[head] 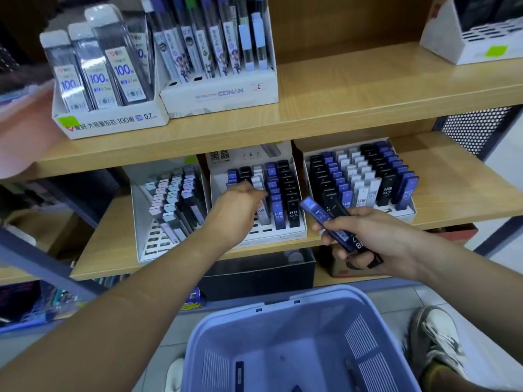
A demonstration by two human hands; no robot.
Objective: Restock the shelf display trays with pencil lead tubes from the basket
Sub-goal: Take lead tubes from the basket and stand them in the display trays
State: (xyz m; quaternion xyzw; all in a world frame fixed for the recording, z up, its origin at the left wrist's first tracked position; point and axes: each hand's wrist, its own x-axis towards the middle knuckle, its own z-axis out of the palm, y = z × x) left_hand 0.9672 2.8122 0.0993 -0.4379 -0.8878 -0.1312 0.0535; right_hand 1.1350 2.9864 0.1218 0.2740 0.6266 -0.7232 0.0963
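Note:
My left hand [239, 203] reaches into the middle display tray [283, 232] on the lower shelf, fingers curled down among the blue, black and white lead tubes; what the fingertips hold is hidden. My right hand [376, 239] grips a small bundle of blue and black lead tubes [334, 224] in front of the right tray [359, 179], which is nearly full. The lavender basket [283, 315] sits on the floor below me, with a dark tube [239, 373] lying in its bottom.
A third tray of pastel tubes [169, 205] stands left of the middle one. The upper shelf [353, 89] carries a 0.7 lead box [107, 120], a Conan tray [220, 93] and a white box [475, 43]. My shoes [435, 338] flank the basket.

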